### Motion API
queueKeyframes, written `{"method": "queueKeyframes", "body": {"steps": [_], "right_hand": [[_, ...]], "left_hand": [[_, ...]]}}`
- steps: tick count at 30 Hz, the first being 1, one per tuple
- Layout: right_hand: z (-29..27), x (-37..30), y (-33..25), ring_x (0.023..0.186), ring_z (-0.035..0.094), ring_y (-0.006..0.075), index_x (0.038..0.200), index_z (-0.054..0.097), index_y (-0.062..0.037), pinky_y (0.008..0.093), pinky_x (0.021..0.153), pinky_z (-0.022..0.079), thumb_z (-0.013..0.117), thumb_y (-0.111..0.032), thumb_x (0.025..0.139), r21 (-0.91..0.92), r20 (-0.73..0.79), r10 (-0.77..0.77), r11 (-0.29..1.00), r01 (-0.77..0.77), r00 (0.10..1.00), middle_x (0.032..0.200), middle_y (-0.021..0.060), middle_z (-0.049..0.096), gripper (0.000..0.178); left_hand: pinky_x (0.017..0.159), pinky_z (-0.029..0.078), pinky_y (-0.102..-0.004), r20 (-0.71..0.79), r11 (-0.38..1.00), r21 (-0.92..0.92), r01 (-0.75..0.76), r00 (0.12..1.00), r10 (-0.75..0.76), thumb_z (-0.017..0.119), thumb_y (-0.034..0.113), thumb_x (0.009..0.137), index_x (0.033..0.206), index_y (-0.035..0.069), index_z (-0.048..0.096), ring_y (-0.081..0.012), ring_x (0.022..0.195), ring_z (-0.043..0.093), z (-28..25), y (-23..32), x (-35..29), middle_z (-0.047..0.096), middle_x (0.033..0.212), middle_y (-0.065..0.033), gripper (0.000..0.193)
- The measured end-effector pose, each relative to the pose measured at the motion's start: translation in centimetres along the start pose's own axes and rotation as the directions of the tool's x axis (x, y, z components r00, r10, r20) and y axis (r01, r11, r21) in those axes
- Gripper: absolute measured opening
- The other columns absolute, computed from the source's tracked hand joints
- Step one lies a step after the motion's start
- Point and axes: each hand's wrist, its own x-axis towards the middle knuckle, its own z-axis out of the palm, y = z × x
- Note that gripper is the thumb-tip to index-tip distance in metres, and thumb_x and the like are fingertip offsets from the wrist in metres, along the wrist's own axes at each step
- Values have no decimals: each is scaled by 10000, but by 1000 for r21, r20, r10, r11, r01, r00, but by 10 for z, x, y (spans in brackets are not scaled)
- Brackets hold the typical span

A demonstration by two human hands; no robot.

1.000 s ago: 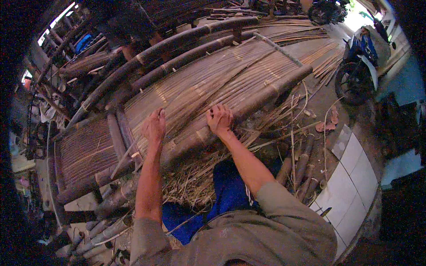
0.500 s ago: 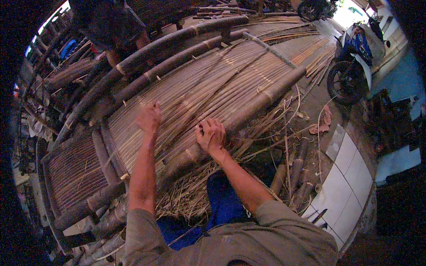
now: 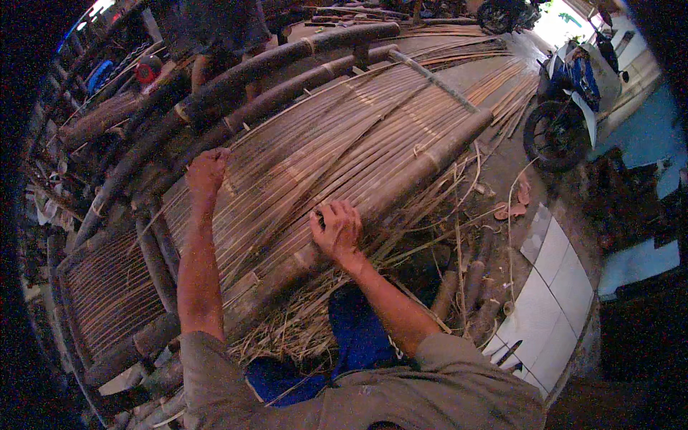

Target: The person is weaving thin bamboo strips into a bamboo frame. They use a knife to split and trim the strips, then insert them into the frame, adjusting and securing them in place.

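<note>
A long bamboo bench frame [image 3: 448, 147] lies slantwise before me, its bed made of thin bamboo slats [image 3: 287, 172]. Over toward the far left of the slats, my left hand [image 3: 207, 172] is raised with its fingers closed. What it pinches, if anything, does not show. My right hand [image 3: 337, 229] rests by the slats at the thick near pole, fingers curled in. A dark spot shows between its thumb and fingers; I cannot make out what is inside. A thin dark strip [image 3: 337, 161] crosses the slats diagonally.
Bamboo shavings [image 3: 287, 322] pile up under the near pole beside my legs. Across the bench stands another person [image 3: 222, 29]. A motorbike [image 3: 562, 129] is parked at right, above white floor tiles [image 3: 548, 287]. Long split strips [image 3: 505, 89] lie behind the bench.
My left hand has moved left and slightly farther from me, still closed. My right hand stays at the near pole. The other person appears farther right in the picture.
</note>
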Motion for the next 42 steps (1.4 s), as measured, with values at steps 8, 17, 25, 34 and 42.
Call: {"method": "queueKeyframes", "body": {"steps": [8, 17, 25, 34, 42], "right_hand": [[-4, 0, -3, 932, 589, 325, 894, 684, -53, 454, 836, 458, 645, -285, 825, 27, -4, -14, 1000, 14, 1000, 927, 116, 648, 245], [-4, 2, -10, 938, 587, 317, 887, 685, -50, 460, 819, 458, 647, -286, 824, -2, -16, -9, 1000, 9, 1000, 932, 115, 641, 248], [-3, 1, -1, 888, 592, 317, 895, 683, -63, 452, 768, 465, 655, -267, 817, 35, -46, -20, 999, 21, 999, 885, 107, 632, 220], [-3, 0, -7, 884, 593, 311, 900, 683, -63, 443, 756, 465, 678, -236, 796, 26, -50, -14, 1000, 15, 999, 882, 108, 638, 202], [3, -1, -17, 865, 595, 312, 833, 674, -72, 445, 752, 461, 687, -241, 790, 116, -38, 0, 993, 4, 999, 878, 106, 640, 175]], "left_hand": [[726, 525, -443, -109, 992, 122, -20, 993, 33, 602, 496, 891, 1060, 180, 739, -337, 814, 680, -2, 13, -24, 711, 912, -136, 384], [678, 518, -413, -503, 948, 206, -244, 804, 316, 627, 412, 900, 1065, 196, 735, -318, 766, 674, 17, 4, -32, 697, 843, -133, 293], [631, 500, -425, -135, 996, 70, -54, 989, 63, 603, 474, 902, 1039, 221, 741, -303, 707, 672, 5, 21, -51, 693, 772, -124, 320], [619, 499, -441, -172, 987, 157, -37, 983, 64, 575, 516, 901, 1041, 260, 739, -318, 698, 668, 7, 17, -50, 688, 779, -125, 334], [660, 516, -453, -512, 934, 230, -274, 782, 355, 569, 472, 920, 1041, 235, 742, -328, 742, 663, 24, -21, -41, 674, 797, -130, 317]]}}
